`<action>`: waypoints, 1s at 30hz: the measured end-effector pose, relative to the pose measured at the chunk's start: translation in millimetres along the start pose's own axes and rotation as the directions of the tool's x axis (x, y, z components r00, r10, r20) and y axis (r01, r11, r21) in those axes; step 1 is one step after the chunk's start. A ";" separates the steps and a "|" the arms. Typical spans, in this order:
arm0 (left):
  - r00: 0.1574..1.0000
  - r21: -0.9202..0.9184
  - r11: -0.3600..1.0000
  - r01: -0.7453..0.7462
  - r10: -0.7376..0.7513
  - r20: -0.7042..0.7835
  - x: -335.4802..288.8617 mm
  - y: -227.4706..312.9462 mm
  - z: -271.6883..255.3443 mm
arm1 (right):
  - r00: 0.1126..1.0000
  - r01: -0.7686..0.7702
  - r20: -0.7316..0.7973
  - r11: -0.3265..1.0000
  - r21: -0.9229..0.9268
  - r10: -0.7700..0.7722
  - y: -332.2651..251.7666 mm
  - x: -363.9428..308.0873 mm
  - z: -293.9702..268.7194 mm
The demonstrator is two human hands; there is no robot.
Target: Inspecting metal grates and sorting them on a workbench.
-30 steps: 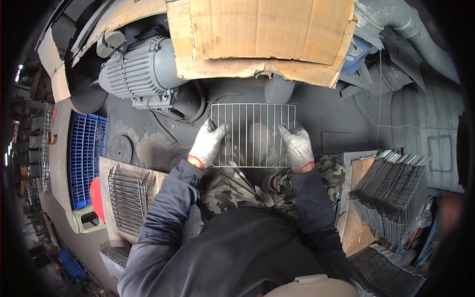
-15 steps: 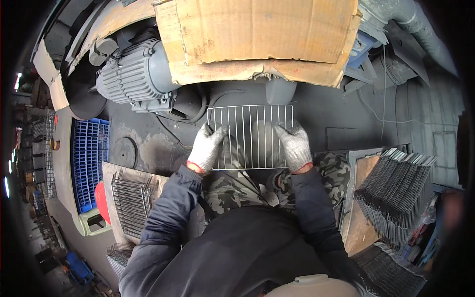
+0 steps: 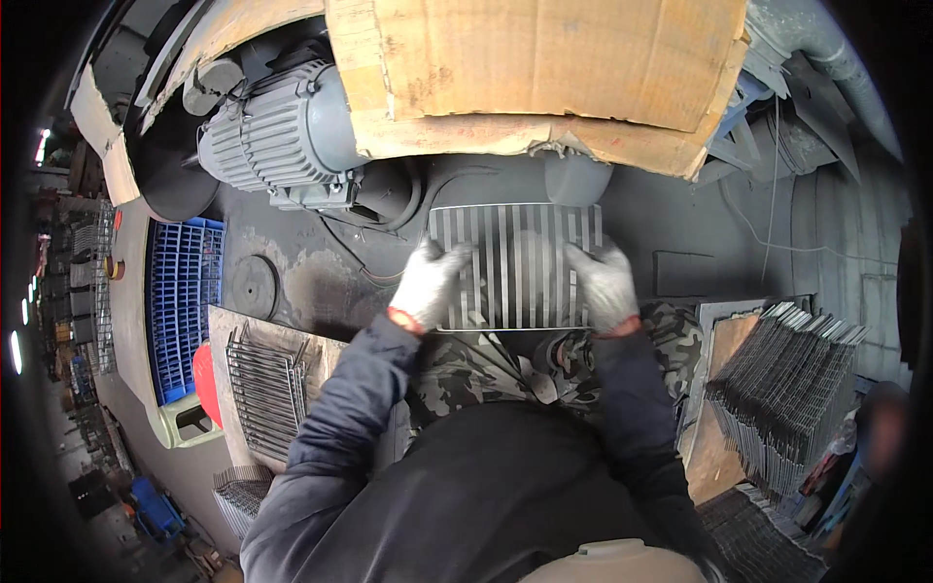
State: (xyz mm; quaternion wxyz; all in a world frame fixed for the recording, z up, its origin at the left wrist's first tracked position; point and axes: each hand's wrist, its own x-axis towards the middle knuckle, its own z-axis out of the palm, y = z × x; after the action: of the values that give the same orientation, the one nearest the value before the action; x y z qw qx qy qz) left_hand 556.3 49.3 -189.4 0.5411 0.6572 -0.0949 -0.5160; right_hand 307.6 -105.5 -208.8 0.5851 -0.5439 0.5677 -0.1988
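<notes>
A rectangular metal wire rack (image 3: 515, 267) is held up in front of my knees, its bars smeared by motion. My left hand (image 3: 430, 285), in a white knit glove, grips its left side. On its right side my right hand (image 3: 604, 287), gloved the same way, has a matching grip. The thumbs reach inward over the bars, while the other fingers are partly hidden behind the rack. At my right stands a tall stack of similar wire racks (image 3: 785, 389). To my left, several more racks (image 3: 264, 389) lie on a board.
Ahead are a grey electric motor (image 3: 267, 131) and a large cardboard sheet (image 3: 544, 68). Left of me stand a blue plastic crate (image 3: 185, 306) and a red round thing (image 3: 206, 384), perhaps a stool seat. A grey duct pipe (image 3: 826, 49) runs along the upper right.
The rack's bars have become streaked with motion blur, with both hands still holding its sides. The whole view has shifted slightly, so rack and hands appear a little farther right.
</notes>
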 end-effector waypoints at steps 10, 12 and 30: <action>0.921 0.179 0.983 -0.040 -0.033 0.388 37.1 16.0 109.9 | 0.992 -0.071 0.125 0.822 0.566 -0.001 -26.6 -36.3 -113.4; 0.887 -0.101 0.992 0.078 -0.022 0.462 33.7 4.2 118.9 | 0.994 -0.104 0.085 0.847 0.522 0.070 -34.5 -42.7 -116.0; 0.778 -0.081 0.995 0.050 0.012 0.628 -2.5 10.2 138.9 | 0.981 0.130 -0.180 0.945 0.300 -0.077 -46.1 -99.7 -163.6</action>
State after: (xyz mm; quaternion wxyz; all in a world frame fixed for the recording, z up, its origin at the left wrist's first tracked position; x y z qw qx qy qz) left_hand 451.1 -38.2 -163.4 0.5034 0.4231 -0.2388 -0.7145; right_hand 153.8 -103.2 -85.7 0.6028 -0.4560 0.5466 -0.3604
